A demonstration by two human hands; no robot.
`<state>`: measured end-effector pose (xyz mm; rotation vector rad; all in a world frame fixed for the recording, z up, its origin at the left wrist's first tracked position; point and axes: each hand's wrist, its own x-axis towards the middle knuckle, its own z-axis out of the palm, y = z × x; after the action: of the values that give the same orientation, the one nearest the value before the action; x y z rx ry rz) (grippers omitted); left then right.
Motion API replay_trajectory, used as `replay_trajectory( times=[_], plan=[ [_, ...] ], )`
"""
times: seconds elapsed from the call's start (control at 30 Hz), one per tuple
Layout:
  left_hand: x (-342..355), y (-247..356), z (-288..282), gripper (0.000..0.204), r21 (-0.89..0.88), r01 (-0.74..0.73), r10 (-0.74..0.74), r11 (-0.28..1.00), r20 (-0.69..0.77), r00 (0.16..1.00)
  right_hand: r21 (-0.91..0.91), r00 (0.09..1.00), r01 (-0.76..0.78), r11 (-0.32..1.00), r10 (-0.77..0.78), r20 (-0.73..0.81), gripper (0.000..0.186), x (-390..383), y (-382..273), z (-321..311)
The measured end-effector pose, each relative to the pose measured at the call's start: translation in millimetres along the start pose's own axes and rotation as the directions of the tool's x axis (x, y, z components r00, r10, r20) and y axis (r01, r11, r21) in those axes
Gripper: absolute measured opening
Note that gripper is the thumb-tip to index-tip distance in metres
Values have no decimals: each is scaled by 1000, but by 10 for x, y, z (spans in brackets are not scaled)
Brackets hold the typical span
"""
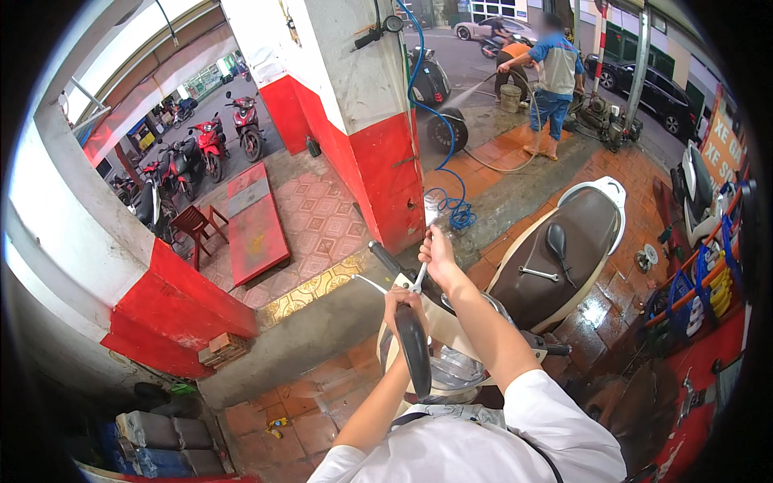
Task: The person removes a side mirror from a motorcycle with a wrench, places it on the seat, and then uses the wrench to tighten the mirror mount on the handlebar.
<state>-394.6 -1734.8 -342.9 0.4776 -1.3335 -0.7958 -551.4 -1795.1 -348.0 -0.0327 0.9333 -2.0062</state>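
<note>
head: left fingers (400,298) hold mirror (413,354); right fingers (427,252) grip wrench (420,277)

The left hand (405,303) gripped a black mirror (415,354) beside a scooter handlebar (386,258). The right hand (437,256) held a wrench (419,278). Another mirror (556,241) lay on a brown seat (592,219).

L arm (377,410) reaches fwd. L hand (400,301) has bent fingers, just below R hand (437,256). R arm (498,338) reaches fwd too, a bit to the left, w/ R hand in a fist.
</note>
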Motion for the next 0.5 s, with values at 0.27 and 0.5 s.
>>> replay_trajectory(
  times=[0.27, 0.5],
  plan=[
    [153, -173, -206, 33, -253, 91, -38, 963, 207, 978, 3, 1000, 0, 1000, 0, -6, 24, -35, -44, -28],
    [623, -157, -320, 55, -720, 426, -212, 547, 374, 903, -2, 1000, -9, 1000, 9, 2, 27, 27, -33, -10]
  ],
)
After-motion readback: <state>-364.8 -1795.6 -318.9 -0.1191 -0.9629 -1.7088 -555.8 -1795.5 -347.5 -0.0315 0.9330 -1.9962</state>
